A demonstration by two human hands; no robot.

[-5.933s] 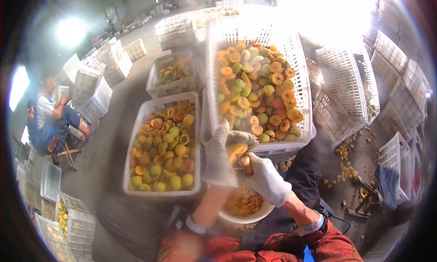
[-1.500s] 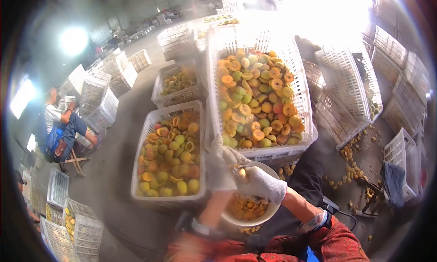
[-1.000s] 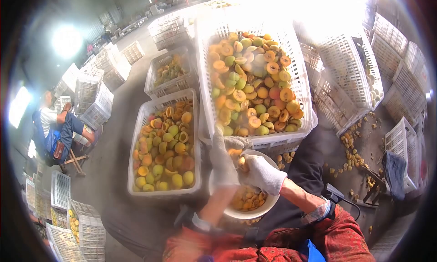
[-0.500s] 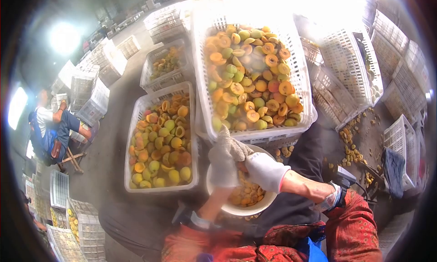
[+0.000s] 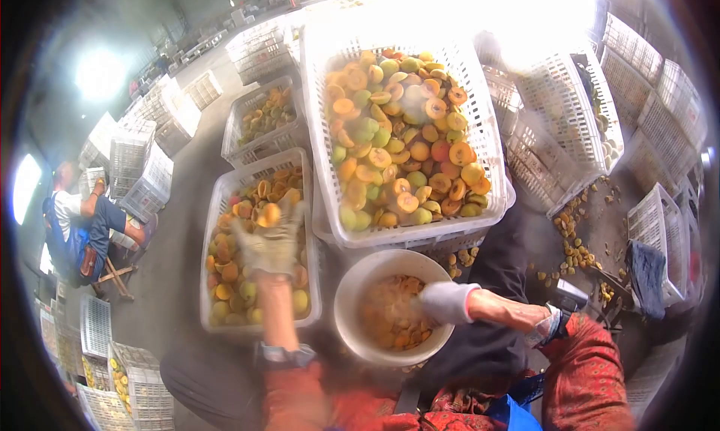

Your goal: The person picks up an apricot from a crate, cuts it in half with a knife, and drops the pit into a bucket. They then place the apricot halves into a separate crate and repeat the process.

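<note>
My left hand (image 5: 268, 240), in a whitish knit glove, is over the left crate (image 5: 315, 281) with its fingers spread. An orange fruit half (image 5: 268, 215) shows between the fingers, loose above the fruit there. That crate holds halved fruits (image 5: 225, 270) that look like apricots or small peaches. Over the right side of a white bucket (image 5: 349, 333) hangs my gloved right hand (image 5: 444, 303), closed and blurred at the fingers; what it holds, if anything, is hidden. Brownish pits or scraps (image 5: 397, 311) lie in the bucket. The large white crate (image 5: 405, 236) ahead holds whole and cut fruit (image 5: 409, 139).
A smaller crate of fruit (image 5: 259, 120) stands behind the left crate. Stacked white crates (image 5: 551, 131) stand at the right, with pits (image 5: 574, 240) scattered on the floor beside them. A dark cloth (image 5: 646, 279) hangs on a crate. Another person (image 5: 79, 221) sits at far left.
My hands were together above the bucket and have parted. The left moved left over the left crate and opened; the right lowered toward the bucket. The view has shifted slightly.
</note>
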